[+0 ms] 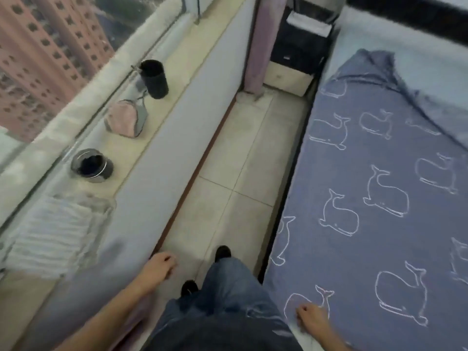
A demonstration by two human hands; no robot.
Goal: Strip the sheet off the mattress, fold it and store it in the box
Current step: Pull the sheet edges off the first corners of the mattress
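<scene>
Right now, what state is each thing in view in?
mattress: covered, bare only at the far corner.
whale-print sheet: spread on it, far corner peeled back.
left hand: loosely curled, empty.
right hand: fingers curled at the sheet's near edge; grip unclear.
black cup: upright on the windowsill.
glass jar: upright, dark contents.
pink pouch: lying on the windowsill.

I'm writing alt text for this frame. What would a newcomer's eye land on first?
The blue sheet with white whale outlines fills the right side, its far corner already peeled back off the pale mattress. The right hand grips the sheet's near edge. On the left, a window looks down on pink high-rise blocks, with a black cup on its sill.
</scene>
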